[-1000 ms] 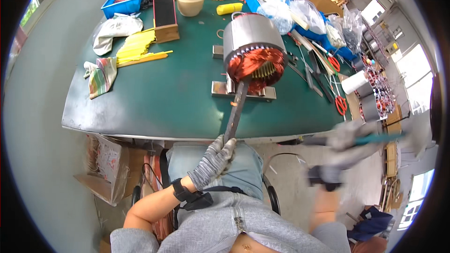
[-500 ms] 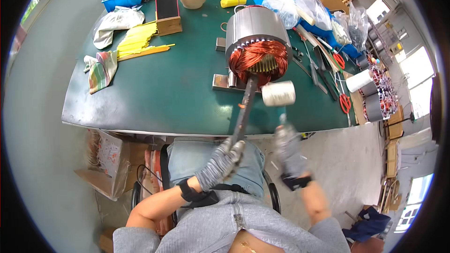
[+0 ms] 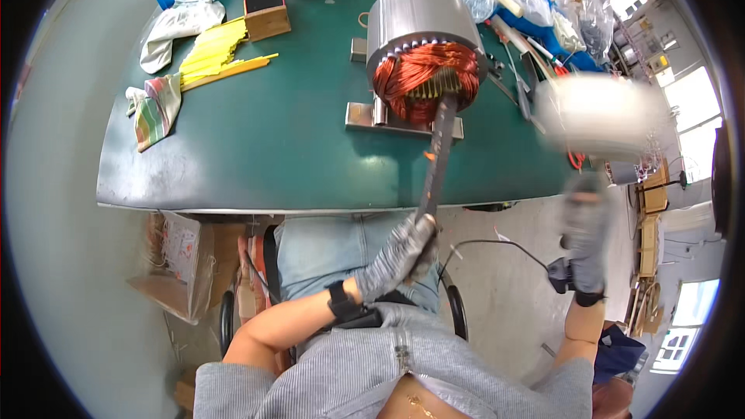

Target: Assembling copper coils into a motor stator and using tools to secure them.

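My gloved left hand (image 3: 397,257) is closed round the near end of a long dark flat bar (image 3: 438,157). The bar slants away from me, its far end at the copper winding (image 3: 411,74) in the mouth of a grey motor stator (image 3: 423,19). The stator lies on its side on a metal stand (image 3: 359,115). Off to the right, my gloved right hand (image 3: 587,221) grips a white-headed mallet (image 3: 601,116) by its handle. Motion smears the mallet and that hand; the mallet is raised, apart from the bar.
Yellow strips (image 3: 213,53), a striped cloth (image 3: 157,109) and a phone on a wooden block (image 3: 266,23) lie at left on the green table (image 3: 256,147). Blue bins with plastic bags (image 3: 524,4) stand at back right. Hand tools (image 3: 521,81) lie right of the stator.
My right hand has swung the mallet from beside the bar out to the right and up. My left hand and the bar's near end have shifted right; the bar's far end sits higher at the winding.
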Tool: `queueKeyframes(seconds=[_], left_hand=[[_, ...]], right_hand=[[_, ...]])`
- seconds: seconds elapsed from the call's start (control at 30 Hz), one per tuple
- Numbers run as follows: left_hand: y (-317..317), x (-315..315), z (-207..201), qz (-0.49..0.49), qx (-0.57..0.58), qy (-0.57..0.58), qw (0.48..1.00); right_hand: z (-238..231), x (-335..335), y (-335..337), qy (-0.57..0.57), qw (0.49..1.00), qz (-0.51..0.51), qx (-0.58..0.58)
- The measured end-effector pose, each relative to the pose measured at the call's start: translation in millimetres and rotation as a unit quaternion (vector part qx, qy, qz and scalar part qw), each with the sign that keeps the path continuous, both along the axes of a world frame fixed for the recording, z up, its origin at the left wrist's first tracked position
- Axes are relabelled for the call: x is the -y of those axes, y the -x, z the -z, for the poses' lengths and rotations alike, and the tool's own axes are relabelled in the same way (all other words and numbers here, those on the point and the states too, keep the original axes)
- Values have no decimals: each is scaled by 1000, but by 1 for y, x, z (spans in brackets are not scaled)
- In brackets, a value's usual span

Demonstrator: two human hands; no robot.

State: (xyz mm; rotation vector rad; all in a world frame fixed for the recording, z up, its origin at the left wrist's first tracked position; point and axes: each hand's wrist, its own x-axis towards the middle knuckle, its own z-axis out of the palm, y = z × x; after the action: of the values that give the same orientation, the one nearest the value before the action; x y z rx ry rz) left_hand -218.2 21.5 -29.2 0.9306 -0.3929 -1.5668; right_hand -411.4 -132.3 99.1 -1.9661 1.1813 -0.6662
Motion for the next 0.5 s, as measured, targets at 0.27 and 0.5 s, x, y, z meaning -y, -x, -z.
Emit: queueKeyframes(seconds=[0.27, 0.5], left_hand=[[6, 15, 35, 4, -134, -35, 990], [26, 38, 53, 110, -263, 48, 957]], right_hand=[[75, 26, -16, 368, 814, -259, -368], [0, 70, -4, 70, 860, -468, 192]])
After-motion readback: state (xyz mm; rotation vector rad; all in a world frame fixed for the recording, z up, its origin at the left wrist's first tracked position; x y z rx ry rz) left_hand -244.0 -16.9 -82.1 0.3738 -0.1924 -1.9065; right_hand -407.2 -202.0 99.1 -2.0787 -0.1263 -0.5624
